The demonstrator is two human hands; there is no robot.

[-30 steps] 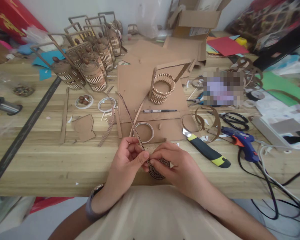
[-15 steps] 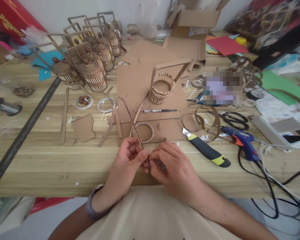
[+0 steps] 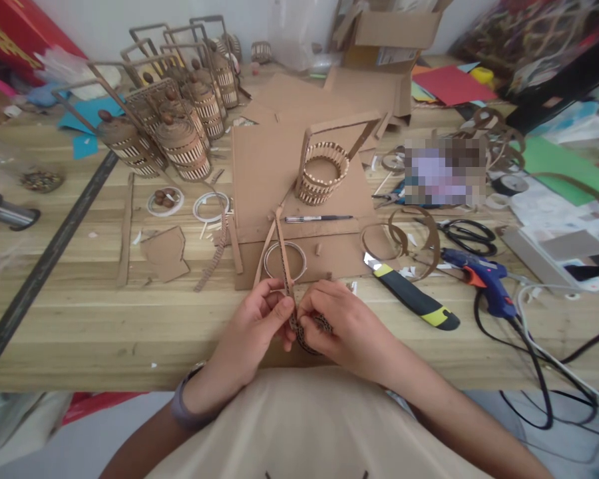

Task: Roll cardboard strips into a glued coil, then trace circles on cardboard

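Observation:
A narrow corrugated cardboard strip (image 3: 283,249) runs from near the pen down to my fingers, where its lower end bends into a small coil (image 3: 309,340). My left hand (image 3: 262,319) pinches the strip between thumb and fingers. Close beside it, my right hand (image 3: 342,326) is closed on the coiled part, which its fingers partly hide. Beyond my hands, a ring of white tape (image 3: 303,266) lies on the cardboard sheet (image 3: 259,166). A small slatted basket (image 3: 324,174) with a tall cardboard handle stands upright on that sheet, behind a pen (image 3: 319,219).
A utility knife (image 3: 414,296) with its blade showing lies right of my hands, near a blue glue gun (image 3: 484,279) with trailing cables and black scissors (image 3: 468,238). Several finished lidded baskets (image 3: 184,150) stand at the back left. A long dark bar (image 3: 50,263) crosses the table's left side.
The strip's free end has swung right and now shows its flat face. More of the coil's curve shows below my right hand. Both hands stay nearly in place.

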